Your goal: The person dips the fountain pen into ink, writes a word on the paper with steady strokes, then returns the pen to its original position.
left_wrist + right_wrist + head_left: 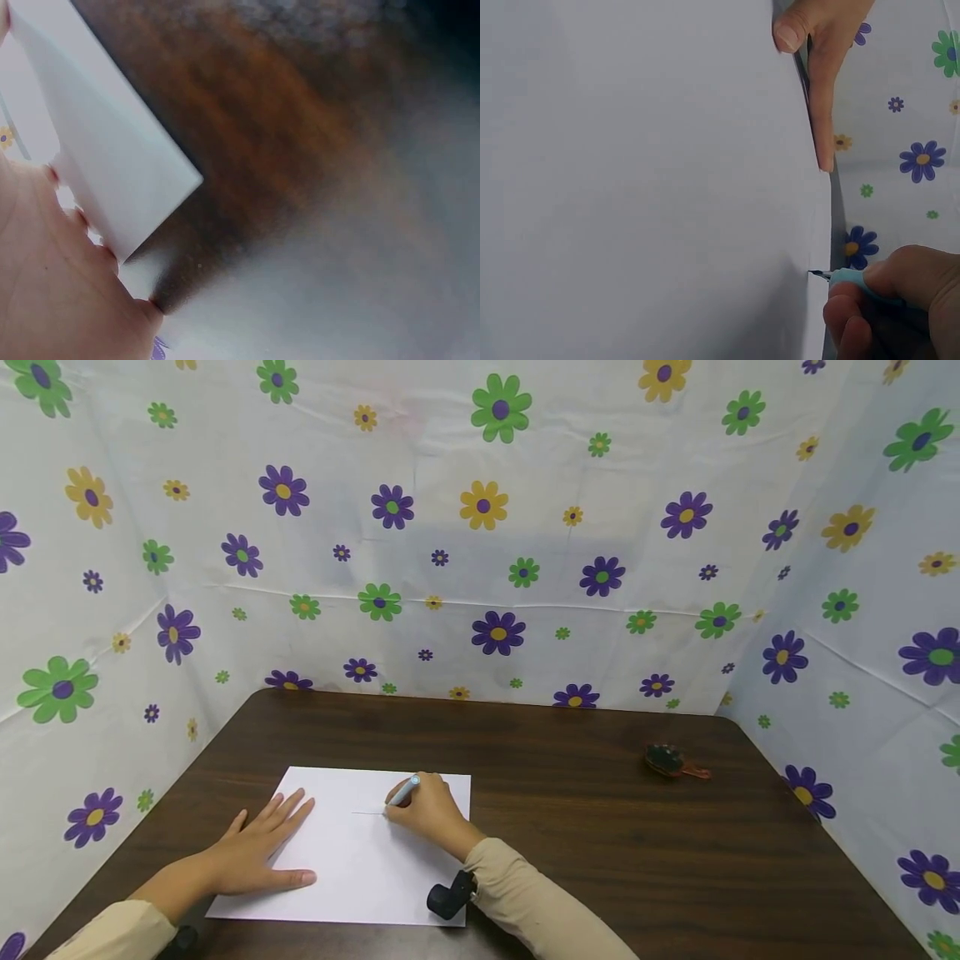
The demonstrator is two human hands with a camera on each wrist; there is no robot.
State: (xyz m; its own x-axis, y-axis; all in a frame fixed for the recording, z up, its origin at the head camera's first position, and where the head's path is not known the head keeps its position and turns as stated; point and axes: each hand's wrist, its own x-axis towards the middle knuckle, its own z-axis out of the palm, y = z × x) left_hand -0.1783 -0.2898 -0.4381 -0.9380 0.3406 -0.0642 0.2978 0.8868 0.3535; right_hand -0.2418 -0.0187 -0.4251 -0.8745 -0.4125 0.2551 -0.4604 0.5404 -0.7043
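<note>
A white sheet of paper (pixel 360 881) lies on the dark wooden table. My left hand (pixel 251 853) rests on its left part, fingers spread and thumb out to the side. The right hand (pixel 435 814) pinches a light blue pen (pixel 405 790) over the upper right part of the sheet. In the right wrist view the dark point of the pen (pixel 846 277) meets the paper. A thin, short horizontal line (pixel 366 813) runs left from the pen tip. The left wrist view shows the palm (pixel 60 277) beside a corner of the paper (pixel 142 172).
On the right of the table (pixel 585 852) lies a dark oval thing with a reddish-brown handle (pixel 666 761), like a small hairbrush. A flower-patterned white cloth (pixel 420 568) hangs behind and on both sides. A black wrist camera (pixel 450 897) overlaps the sheet's lower right corner.
</note>
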